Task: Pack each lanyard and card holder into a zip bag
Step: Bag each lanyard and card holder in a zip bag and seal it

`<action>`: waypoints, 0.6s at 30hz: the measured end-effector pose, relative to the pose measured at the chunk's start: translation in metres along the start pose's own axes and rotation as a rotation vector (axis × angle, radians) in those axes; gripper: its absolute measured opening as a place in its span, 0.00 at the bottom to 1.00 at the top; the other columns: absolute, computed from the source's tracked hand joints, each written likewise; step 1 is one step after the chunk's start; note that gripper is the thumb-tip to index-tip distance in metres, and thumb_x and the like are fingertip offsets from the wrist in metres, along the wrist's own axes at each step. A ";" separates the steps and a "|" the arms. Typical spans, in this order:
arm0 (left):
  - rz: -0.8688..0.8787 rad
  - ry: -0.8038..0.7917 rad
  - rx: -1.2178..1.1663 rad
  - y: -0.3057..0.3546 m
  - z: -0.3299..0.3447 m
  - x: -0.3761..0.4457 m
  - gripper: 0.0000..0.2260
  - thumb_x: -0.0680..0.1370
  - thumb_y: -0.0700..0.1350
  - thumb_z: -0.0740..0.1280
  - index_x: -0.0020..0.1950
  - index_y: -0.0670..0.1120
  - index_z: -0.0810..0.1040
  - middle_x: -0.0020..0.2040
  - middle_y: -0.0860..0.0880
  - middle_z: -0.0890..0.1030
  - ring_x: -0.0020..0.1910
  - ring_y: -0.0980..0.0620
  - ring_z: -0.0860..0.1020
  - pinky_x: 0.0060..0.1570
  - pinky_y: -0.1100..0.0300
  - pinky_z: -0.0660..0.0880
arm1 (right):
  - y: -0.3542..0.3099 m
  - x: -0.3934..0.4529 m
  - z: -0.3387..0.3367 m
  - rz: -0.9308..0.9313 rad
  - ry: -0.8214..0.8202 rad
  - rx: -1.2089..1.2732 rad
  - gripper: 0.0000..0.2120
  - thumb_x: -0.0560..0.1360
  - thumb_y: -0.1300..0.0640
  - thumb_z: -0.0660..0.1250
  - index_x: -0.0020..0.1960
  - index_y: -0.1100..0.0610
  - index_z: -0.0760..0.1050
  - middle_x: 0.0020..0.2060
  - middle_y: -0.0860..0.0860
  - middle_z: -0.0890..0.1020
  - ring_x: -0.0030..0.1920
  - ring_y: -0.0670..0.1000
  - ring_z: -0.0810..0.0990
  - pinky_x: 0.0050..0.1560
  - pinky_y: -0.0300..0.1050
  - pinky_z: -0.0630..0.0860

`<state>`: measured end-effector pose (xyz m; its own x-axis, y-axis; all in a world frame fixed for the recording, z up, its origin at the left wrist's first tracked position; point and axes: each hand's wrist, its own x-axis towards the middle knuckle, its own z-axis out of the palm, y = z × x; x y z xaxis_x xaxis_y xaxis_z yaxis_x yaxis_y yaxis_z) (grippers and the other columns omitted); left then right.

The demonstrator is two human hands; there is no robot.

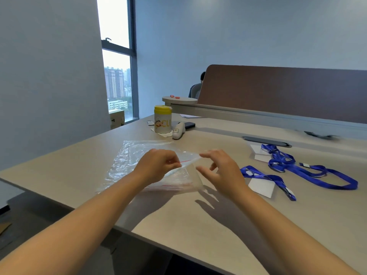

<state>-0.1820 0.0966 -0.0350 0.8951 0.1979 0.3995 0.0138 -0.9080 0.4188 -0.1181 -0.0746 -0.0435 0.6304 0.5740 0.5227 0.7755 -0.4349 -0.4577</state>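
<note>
A stack of clear zip bags (pixel 127 161) with red seal lines lies on the table. My left hand (pixel 156 165) pinches the mouth edge of the top bag (pixel 190 158) and lifts it off the stack. My right hand (pixel 220 171) hovers just right of that raised edge, fingers spread and relaxed, with its fingertips close to the plastic. To the right lie blue lanyards with white card holders: one near my right hand (pixel 262 183) and a tangle of others farther right (pixel 294 165).
At the back of the table (pixel 198 221) stand a yellow-lidded canister (pixel 162 122), a white handheld device (pixel 178 132) and a dark phone (pixel 188 125). A cable slot (pixel 266 143) sits behind the lanyards. A brown divider (pixel 278 92) closes off the far side; a person sits beyond it.
</note>
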 end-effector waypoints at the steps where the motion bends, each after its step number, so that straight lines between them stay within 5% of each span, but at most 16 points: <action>1: 0.030 -0.012 0.030 0.006 0.002 0.003 0.09 0.74 0.46 0.67 0.50 0.43 0.81 0.49 0.45 0.83 0.46 0.49 0.77 0.51 0.53 0.76 | 0.001 0.002 -0.004 0.019 0.041 0.000 0.17 0.74 0.51 0.65 0.61 0.56 0.73 0.60 0.51 0.74 0.36 0.42 0.72 0.48 0.43 0.74; 7: 0.207 -0.058 0.162 0.038 0.011 0.016 0.10 0.77 0.46 0.63 0.55 0.45 0.79 0.54 0.47 0.81 0.52 0.49 0.77 0.53 0.58 0.74 | 0.013 0.009 -0.029 0.146 0.008 -0.017 0.15 0.74 0.53 0.65 0.57 0.60 0.74 0.55 0.55 0.79 0.46 0.48 0.76 0.51 0.43 0.74; 14: 0.275 -0.103 0.193 0.038 0.012 0.013 0.10 0.77 0.38 0.61 0.58 0.44 0.73 0.60 0.47 0.77 0.54 0.50 0.78 0.49 0.66 0.72 | 0.034 0.001 -0.043 0.243 0.038 -0.092 0.09 0.76 0.59 0.62 0.51 0.62 0.77 0.47 0.57 0.82 0.43 0.48 0.75 0.46 0.41 0.74; 18: 0.308 -0.120 0.321 0.027 0.012 0.014 0.10 0.78 0.40 0.61 0.57 0.46 0.77 0.61 0.50 0.76 0.55 0.49 0.77 0.53 0.60 0.74 | 0.042 -0.002 -0.047 0.275 0.062 -0.117 0.09 0.76 0.59 0.62 0.51 0.62 0.77 0.47 0.57 0.82 0.42 0.49 0.75 0.43 0.40 0.72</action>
<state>-0.1636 0.0698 -0.0281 0.9240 -0.1265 0.3608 -0.1410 -0.9899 0.0139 -0.0848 -0.1265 -0.0302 0.8155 0.3815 0.4351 0.5718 -0.6471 -0.5043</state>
